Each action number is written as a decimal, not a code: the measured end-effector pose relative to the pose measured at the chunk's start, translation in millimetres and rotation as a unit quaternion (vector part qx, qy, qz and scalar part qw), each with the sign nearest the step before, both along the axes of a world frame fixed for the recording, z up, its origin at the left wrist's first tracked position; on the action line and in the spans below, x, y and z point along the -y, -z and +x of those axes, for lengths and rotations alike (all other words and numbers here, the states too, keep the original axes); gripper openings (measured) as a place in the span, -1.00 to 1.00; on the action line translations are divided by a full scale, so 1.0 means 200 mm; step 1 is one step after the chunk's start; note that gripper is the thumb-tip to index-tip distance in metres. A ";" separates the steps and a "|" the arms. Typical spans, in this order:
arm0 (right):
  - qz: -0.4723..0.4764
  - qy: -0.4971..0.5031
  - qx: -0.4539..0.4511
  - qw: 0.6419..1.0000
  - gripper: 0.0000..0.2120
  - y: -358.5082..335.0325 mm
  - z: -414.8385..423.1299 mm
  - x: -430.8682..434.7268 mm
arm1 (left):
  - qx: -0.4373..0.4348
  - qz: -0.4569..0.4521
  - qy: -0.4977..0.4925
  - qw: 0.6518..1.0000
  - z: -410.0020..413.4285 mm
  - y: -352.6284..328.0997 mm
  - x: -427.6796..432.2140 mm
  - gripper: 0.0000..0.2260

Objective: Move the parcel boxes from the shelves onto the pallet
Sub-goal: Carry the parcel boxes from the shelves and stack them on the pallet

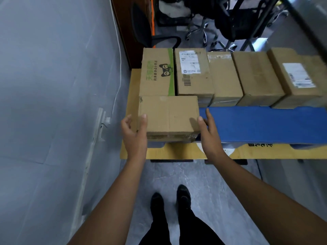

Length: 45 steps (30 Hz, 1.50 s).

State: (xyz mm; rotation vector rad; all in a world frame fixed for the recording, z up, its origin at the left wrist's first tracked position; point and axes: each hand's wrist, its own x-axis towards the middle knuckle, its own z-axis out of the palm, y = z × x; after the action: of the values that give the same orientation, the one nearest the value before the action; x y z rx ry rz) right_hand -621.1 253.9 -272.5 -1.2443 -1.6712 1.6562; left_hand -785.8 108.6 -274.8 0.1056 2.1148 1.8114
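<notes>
A plain brown parcel box [169,117] sits at the front left corner of the blue pallet [265,124]. My left hand [134,133] holds its left edge, thumb on top and curled fingers beside it. My right hand [209,133] presses its right side with straight fingers, thumb on the top edge. Behind it stands a row of boxes: one with green print [157,73], one with a white label [192,75], two plain ones [224,76] [256,76] and another labelled one [297,76].
A yellow cardboard sheet [177,152] lies under the pallet and sticks out at front and left. A grey wall [53,85] runs close on the left. Black office chairs [230,18] stand behind the pallet. My shoes [184,195] are on the grey floor.
</notes>
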 end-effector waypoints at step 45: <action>0.058 0.745 0.231 0.623 -0.35 -0.35 4.32 2.40 | -0.121 0.130 0.933 0.313 4.85 -0.32 0.62 -0.38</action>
State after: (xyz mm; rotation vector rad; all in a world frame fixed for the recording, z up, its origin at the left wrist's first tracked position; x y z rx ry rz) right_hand 243.1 -225.7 -201.8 -2.1022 -0.3202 0.1459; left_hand 184.6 -16.3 -210.1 1.9097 0.3235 0.3012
